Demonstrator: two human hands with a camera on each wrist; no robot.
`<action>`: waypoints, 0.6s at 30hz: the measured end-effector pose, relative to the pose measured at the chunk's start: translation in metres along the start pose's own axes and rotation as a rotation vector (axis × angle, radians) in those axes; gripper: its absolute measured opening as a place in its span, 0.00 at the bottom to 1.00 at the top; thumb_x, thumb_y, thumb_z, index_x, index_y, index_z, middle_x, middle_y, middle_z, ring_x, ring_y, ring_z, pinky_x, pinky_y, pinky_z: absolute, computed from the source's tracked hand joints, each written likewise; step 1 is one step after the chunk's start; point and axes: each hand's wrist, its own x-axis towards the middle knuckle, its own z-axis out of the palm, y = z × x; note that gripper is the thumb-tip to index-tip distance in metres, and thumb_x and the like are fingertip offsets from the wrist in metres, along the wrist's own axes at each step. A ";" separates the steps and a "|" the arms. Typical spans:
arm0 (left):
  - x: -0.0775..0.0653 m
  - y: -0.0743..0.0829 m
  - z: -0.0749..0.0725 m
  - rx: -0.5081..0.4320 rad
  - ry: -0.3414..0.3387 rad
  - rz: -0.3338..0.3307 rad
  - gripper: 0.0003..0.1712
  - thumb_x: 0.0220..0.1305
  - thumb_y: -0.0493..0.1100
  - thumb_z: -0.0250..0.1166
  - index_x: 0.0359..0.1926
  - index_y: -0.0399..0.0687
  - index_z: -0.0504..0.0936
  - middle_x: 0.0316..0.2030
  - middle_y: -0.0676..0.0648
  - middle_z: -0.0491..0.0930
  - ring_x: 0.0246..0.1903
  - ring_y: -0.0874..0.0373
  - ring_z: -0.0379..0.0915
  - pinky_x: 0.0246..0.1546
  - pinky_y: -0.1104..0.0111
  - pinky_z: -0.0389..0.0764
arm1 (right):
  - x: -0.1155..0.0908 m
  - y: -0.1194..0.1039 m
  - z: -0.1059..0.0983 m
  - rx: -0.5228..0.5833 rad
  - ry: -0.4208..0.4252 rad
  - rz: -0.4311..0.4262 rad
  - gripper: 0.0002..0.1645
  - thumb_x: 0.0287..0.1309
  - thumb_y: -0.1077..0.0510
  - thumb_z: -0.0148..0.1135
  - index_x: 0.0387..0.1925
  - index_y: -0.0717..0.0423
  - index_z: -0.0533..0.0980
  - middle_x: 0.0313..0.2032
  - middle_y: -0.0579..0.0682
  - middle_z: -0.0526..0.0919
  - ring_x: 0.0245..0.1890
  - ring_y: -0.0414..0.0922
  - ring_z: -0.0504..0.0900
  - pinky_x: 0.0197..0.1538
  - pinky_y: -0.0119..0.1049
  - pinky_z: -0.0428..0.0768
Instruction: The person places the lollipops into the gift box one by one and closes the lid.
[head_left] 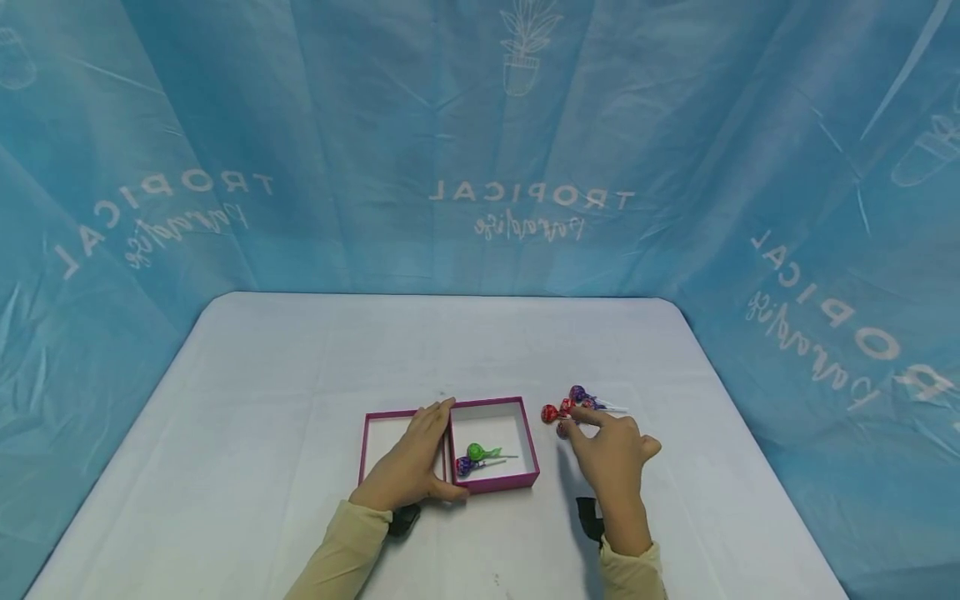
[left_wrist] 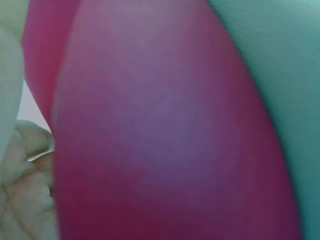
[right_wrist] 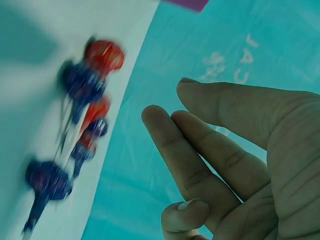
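Observation:
A magenta open box (head_left: 531,448) with a white inside stands on the table. It holds a green lollipop (head_left: 476,452) and a dark blue-purple lollipop (head_left: 464,467). My left hand (head_left: 408,461) spans its left side, fingertips at the far corner and thumb at the near corner. The box's magenta wall (left_wrist: 170,120) fills much of the left wrist view. Over a cluster of lollipops, my right hand (head_left: 611,454) hovers with thumb and fingers apart, nothing between them. The cluster has red lollipops (right_wrist: 105,56) and blue-purple lollipops (right_wrist: 49,181), partly hidden by the fingers in the head view.
A second magenta-rimmed tray (head_left: 365,437) lies against the box's left side, partly under my left hand and forearm. The white table (head_left: 300,350) is bounded by a blue printed curtain (head_left: 360,208) at the back and both sides.

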 end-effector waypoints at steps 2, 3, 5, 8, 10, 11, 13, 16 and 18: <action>0.000 0.000 0.000 -0.003 0.000 0.003 0.78 0.38 0.62 0.84 0.80 0.41 0.46 0.78 0.38 0.52 0.78 0.42 0.45 0.76 0.50 0.56 | 0.002 0.007 -0.003 -0.001 0.010 0.021 0.14 0.56 0.52 0.72 0.42 0.54 0.89 0.20 0.52 0.83 0.40 0.56 0.74 0.43 0.59 0.54; 0.000 0.000 0.000 -0.002 0.001 0.003 0.78 0.37 0.62 0.84 0.80 0.41 0.46 0.78 0.39 0.53 0.78 0.42 0.45 0.76 0.50 0.56 | 0.002 0.010 -0.004 -0.003 0.011 0.028 0.14 0.56 0.52 0.72 0.42 0.54 0.89 0.20 0.53 0.83 0.40 0.57 0.74 0.43 0.59 0.54; 0.000 0.001 -0.001 -0.002 0.001 0.000 0.78 0.37 0.62 0.84 0.80 0.41 0.46 0.78 0.39 0.53 0.78 0.42 0.45 0.76 0.50 0.56 | 0.003 0.015 -0.007 -0.003 0.020 0.035 0.14 0.56 0.53 0.71 0.42 0.55 0.89 0.22 0.54 0.85 0.40 0.58 0.74 0.43 0.60 0.53; 0.000 0.000 -0.001 0.001 0.001 -0.003 0.78 0.37 0.62 0.84 0.80 0.41 0.46 0.78 0.39 0.52 0.78 0.43 0.45 0.76 0.50 0.56 | 0.004 0.021 -0.010 -0.009 0.028 0.043 0.14 0.56 0.55 0.72 0.43 0.56 0.88 0.26 0.57 0.87 0.41 0.59 0.74 0.43 0.61 0.52; 0.000 0.000 -0.002 0.004 0.001 -0.006 0.78 0.37 0.62 0.84 0.80 0.41 0.46 0.78 0.40 0.52 0.78 0.43 0.45 0.76 0.51 0.56 | 0.005 0.024 -0.011 -0.016 0.024 0.054 0.15 0.55 0.55 0.72 0.44 0.57 0.88 0.29 0.58 0.87 0.41 0.60 0.73 0.43 0.61 0.52; 0.000 0.000 -0.002 0.007 0.000 -0.007 0.78 0.37 0.62 0.84 0.80 0.42 0.46 0.78 0.40 0.52 0.78 0.44 0.45 0.76 0.51 0.57 | 0.006 0.026 -0.010 -0.020 0.020 0.061 0.15 0.55 0.55 0.72 0.45 0.57 0.88 0.28 0.58 0.87 0.41 0.60 0.73 0.43 0.61 0.52; 0.000 0.001 -0.002 0.002 0.001 -0.007 0.78 0.37 0.61 0.84 0.80 0.42 0.46 0.78 0.40 0.52 0.77 0.43 0.46 0.76 0.51 0.57 | 0.007 0.027 -0.009 -0.030 0.015 0.071 0.16 0.55 0.55 0.72 0.45 0.56 0.88 0.28 0.58 0.87 0.41 0.59 0.72 0.43 0.61 0.53; 0.000 0.001 -0.001 -0.022 -0.004 -0.010 0.78 0.37 0.60 0.85 0.80 0.43 0.46 0.78 0.40 0.52 0.77 0.42 0.45 0.76 0.50 0.57 | 0.007 0.030 -0.008 -0.048 0.005 0.079 0.17 0.55 0.55 0.72 0.46 0.56 0.87 0.30 0.58 0.87 0.39 0.58 0.71 0.42 0.59 0.53; 0.001 0.002 -0.001 -0.035 -0.009 -0.015 0.78 0.37 0.60 0.85 0.81 0.44 0.45 0.78 0.40 0.52 0.78 0.42 0.44 0.76 0.50 0.56 | 0.007 0.032 -0.008 -0.064 0.000 0.083 0.17 0.54 0.56 0.72 0.46 0.57 0.87 0.32 0.59 0.88 0.38 0.57 0.71 0.42 0.59 0.53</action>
